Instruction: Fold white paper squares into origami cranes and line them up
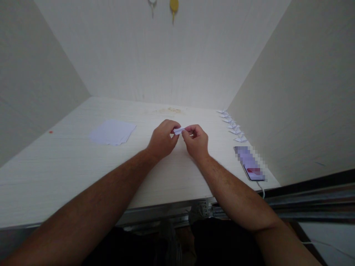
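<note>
Between my two hands, above the middle of the white table point(172, 170), is a small folded piece of white paper point(179, 130). My left hand point(165, 138) pinches its left end between thumb and fingers. At the right end, the thumb and fingertips of my right hand point(196, 140) close on the same paper. Its exact folds are too small to make out, and the fingertips partly cover both ends.
A stack of white paper sheets point(115, 132) lies to the left. Several small folded paper figures point(234, 127) stand in a row along the right wall. Nearer, a phone point(250, 163) with a white cable point(261, 190) lies by the table's front right edge. Walls enclose the table's back and sides.
</note>
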`<state>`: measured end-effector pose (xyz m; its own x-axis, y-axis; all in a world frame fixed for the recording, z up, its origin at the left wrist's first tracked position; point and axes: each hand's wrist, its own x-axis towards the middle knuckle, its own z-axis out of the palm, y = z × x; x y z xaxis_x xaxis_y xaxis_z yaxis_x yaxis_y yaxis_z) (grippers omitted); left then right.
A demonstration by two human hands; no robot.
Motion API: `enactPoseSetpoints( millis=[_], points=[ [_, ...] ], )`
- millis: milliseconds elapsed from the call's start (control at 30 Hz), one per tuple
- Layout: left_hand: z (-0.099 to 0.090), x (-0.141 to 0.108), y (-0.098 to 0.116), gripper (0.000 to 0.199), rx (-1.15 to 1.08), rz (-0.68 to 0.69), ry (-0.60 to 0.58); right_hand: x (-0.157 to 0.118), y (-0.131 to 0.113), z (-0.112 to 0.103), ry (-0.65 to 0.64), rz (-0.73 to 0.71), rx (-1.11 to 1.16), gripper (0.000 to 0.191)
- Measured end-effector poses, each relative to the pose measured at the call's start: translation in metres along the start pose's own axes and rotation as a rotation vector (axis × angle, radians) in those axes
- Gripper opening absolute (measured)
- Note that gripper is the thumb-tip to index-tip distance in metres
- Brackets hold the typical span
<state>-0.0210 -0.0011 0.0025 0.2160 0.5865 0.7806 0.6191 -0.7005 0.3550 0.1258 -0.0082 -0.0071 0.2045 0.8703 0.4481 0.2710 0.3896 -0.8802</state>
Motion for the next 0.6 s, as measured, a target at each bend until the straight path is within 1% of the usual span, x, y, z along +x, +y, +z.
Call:
enactPoseSetpoints(
  millis=[233,433,600],
  points=[
    [-0.0015,0.0003,0.0008,0.012,-0.012,-0.025,-0.027,0.0009,0.0005,-0.0005,-0.005,0.019,-0.027,0.019],
    [-0.0019,0.0010,0.0007,0.016,-0.027,0.008,-0.036,0.0034,0.0077,0.0006,-0.019,0.073,0.015,0.019],
    [-0.0017,0.0014,-0.0004,0.016,-0.021,0.016,-0.033,0.0046,0.0074,-0.0001,-0.025,0.062,0.050,0.019]
  ],
)
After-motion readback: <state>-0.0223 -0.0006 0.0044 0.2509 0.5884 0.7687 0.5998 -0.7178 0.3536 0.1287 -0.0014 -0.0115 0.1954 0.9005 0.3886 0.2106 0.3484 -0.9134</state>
